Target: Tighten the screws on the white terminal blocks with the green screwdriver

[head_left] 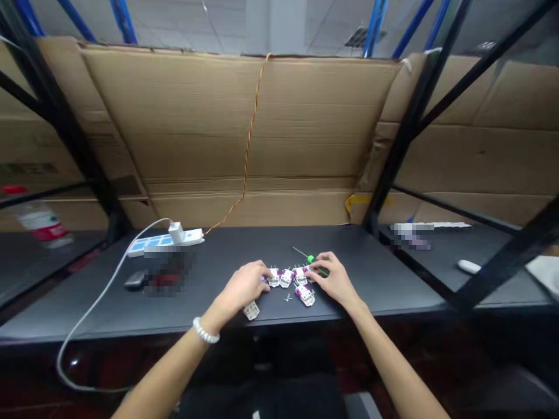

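Several small white plastic parts with purple pieces [286, 278] stand in a row on the black tabletop. My left hand [245, 285], wearing a white beaded bracelet, has its fingers curled round the part at the row's left end, mostly hiding it. At the right end, my right hand [332, 279] has its thumb and fingertips on another white-and-purple part [300, 275]. A screwdriver with a green handle [311, 259] lies partly behind that hand, its shaft pointing away to the left. One more such part [304, 295] lies in front, near tiny screws [288, 298]. Below my left hand sits a white plastic piece [251, 311].
A white power strip [192, 237] with a plug and a white cable lies at the back left, near a dark mouse-like object [135, 280]. Black metal posts [404, 125] frame both sides, and a cardboard wall [196, 128] closes the back. A bottle [46, 226] stands far left.
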`<state>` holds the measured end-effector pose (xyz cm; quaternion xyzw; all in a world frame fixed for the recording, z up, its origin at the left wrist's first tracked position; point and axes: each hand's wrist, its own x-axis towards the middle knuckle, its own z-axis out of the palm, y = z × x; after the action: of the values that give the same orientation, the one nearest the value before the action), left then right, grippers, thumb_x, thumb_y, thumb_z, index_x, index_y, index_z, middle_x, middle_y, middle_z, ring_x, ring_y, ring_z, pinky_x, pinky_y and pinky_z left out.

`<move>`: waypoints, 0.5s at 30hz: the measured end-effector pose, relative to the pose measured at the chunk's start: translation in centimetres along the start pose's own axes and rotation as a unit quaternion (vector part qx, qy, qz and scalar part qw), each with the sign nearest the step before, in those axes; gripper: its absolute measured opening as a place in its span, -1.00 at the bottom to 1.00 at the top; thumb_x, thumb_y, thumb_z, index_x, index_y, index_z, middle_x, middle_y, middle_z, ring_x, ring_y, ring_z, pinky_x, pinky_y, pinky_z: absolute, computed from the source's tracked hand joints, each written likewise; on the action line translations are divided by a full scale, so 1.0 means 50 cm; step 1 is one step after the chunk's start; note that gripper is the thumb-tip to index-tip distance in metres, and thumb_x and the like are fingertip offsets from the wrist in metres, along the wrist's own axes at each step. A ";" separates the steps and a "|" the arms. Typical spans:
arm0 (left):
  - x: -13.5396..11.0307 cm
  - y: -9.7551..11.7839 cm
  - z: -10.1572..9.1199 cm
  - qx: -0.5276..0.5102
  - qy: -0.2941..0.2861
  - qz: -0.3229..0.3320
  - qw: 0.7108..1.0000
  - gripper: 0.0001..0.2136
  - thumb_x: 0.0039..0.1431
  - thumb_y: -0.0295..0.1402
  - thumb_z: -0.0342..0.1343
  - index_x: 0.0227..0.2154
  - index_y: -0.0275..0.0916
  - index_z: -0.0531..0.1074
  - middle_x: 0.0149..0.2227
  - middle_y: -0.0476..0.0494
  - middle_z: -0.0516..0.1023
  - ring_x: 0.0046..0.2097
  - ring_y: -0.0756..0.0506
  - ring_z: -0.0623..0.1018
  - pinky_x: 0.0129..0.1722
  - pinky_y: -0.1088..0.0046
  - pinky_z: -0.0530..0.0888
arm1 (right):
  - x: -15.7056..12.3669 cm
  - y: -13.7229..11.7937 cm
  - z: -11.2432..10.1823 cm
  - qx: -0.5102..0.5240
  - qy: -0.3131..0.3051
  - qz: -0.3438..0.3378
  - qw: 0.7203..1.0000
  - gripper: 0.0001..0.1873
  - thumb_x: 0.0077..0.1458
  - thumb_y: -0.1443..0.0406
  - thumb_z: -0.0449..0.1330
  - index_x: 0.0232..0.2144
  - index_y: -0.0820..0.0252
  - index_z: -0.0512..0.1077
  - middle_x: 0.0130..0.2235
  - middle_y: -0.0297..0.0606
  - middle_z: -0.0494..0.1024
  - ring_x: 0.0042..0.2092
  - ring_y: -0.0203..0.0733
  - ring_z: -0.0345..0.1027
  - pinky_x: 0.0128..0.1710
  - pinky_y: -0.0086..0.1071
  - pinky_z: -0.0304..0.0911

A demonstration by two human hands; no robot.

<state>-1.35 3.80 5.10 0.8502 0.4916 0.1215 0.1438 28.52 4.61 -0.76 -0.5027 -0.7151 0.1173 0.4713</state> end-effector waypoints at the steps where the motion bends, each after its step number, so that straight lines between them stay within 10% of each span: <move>1: 0.002 0.001 0.000 0.008 0.003 -0.005 1.000 -0.79 0.24 -0.40 0.30 -0.07 -0.13 0.66 0.02 -0.18 0.65 0.09 -0.26 0.62 0.13 0.30 0.51 | 0.002 -0.001 0.003 -0.001 0.000 0.001 1.000 -0.70 0.10 0.01 0.45 -0.34 0.11 0.69 -0.10 -0.13 0.51 -0.06 0.00 0.54 0.04 -0.11 0.51; 15: 0.024 0.007 0.006 0.068 -0.012 -0.009 0.998 -0.57 0.29 -0.37 0.28 0.21 -0.01 0.57 0.12 -0.22 0.61 0.16 -0.32 0.58 0.09 0.25 0.55 | 0.012 -0.008 0.025 -0.025 0.000 0.018 1.000 -0.63 -0.02 -0.02 0.53 -0.32 0.12 0.69 -0.11 -0.12 0.51 -0.05 0.03 0.53 0.04 -0.09 0.52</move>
<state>-0.38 4.63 5.04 0.8548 0.5049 0.0760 0.0924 27.26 5.27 -0.82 -0.5268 -0.7088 0.1077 0.4566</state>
